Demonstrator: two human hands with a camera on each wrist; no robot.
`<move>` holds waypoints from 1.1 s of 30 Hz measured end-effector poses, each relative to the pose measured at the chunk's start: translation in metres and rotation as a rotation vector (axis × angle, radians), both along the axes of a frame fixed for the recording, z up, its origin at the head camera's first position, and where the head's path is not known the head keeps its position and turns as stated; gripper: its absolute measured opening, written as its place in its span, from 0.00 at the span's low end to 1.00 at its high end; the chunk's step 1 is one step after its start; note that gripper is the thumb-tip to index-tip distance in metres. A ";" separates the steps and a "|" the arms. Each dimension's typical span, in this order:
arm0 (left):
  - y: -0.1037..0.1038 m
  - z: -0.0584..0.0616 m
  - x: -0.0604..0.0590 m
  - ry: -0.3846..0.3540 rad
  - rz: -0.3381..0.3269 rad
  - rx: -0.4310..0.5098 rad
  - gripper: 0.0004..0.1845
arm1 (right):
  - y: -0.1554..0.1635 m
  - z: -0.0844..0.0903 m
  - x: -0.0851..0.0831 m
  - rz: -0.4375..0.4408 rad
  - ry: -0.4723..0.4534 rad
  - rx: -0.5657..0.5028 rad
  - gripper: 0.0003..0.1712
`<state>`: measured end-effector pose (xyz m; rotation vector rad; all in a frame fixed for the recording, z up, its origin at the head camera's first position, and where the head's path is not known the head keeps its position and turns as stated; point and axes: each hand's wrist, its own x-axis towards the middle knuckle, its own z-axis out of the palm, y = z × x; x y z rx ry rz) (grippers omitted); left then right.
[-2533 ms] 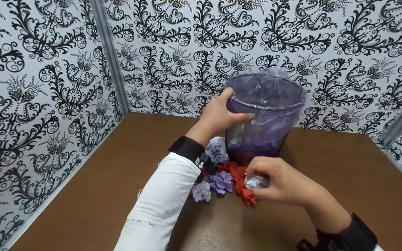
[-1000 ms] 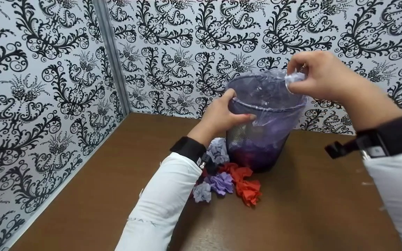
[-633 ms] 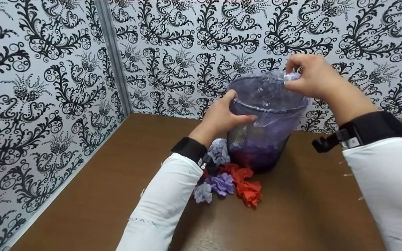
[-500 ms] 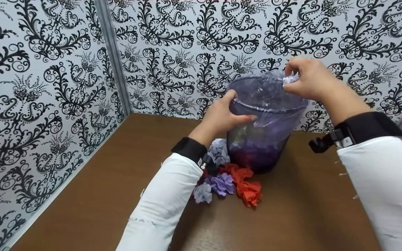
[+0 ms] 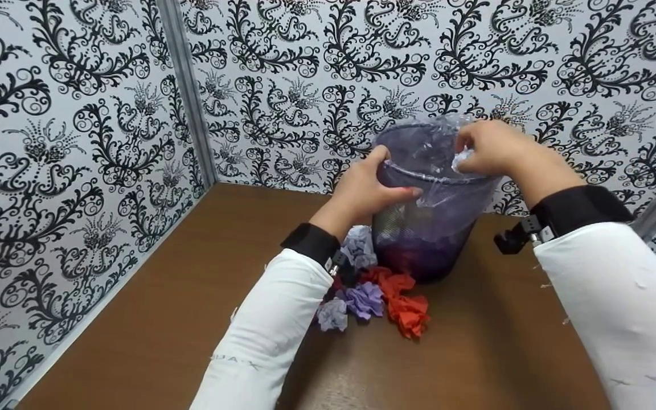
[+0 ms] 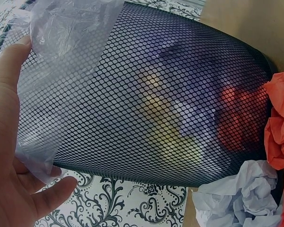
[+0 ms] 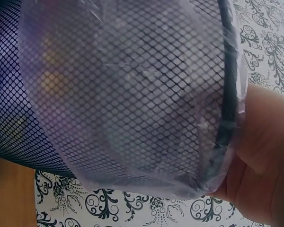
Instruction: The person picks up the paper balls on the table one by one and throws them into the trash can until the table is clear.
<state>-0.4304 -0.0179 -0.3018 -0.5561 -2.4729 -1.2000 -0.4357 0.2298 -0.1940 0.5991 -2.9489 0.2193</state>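
Note:
A mesh wastebasket (image 5: pixel 419 230) with a clear plastic liner (image 6: pixel 73 40) folded over its rim stands tilted on the table. My left hand (image 5: pixel 359 188) grips it at the near left of the rim, thumb on the outside. Over the mouth, at the right side, my right hand (image 5: pixel 499 149) pinches a crumpled pale paper ball (image 5: pixel 463 160). In the right wrist view the basket wall hides that hand's fingers. Through the mesh in the left wrist view show red paper (image 6: pixel 239 118), yellow paper (image 6: pixel 173 142) and other crumpled papers inside.
By the basket's foot, on the brown table (image 5: pixel 203 256), lie a grey paper ball (image 5: pixel 357 247), a smaller grey one (image 5: pixel 332 315), a purple one (image 5: pixel 364 300) and orange-red crumpled paper (image 5: pixel 409 314). A patterned wall (image 5: pixel 282 102) rises behind.
My right hand lifted the pale paper ball off the table, carried it up to the basket's right rim, then moved left and down over the mouth. My left hand kept its grip.

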 end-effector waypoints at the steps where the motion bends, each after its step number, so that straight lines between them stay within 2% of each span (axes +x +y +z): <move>1: 0.000 0.000 0.000 -0.001 -0.002 0.000 0.40 | -0.001 0.000 0.000 -0.001 -0.008 0.005 0.15; 11: 0.001 0.000 -0.001 -0.004 -0.012 -0.010 0.40 | -0.009 0.002 0.004 0.008 -0.095 0.075 0.19; 17: 0.000 0.000 -0.002 0.002 -0.013 -0.007 0.40 | -0.014 0.006 0.010 0.018 -0.103 0.095 0.18; 21: 0.000 -0.001 -0.001 0.014 -0.003 -0.018 0.40 | -0.019 0.010 0.022 0.045 -0.092 0.100 0.21; 26: 0.000 0.000 0.001 0.028 -0.005 -0.019 0.39 | -0.025 0.018 0.046 0.095 0.004 0.101 0.21; 33: -0.001 0.001 0.001 0.028 0.003 -0.040 0.39 | -0.028 0.015 0.091 0.208 0.233 0.064 0.16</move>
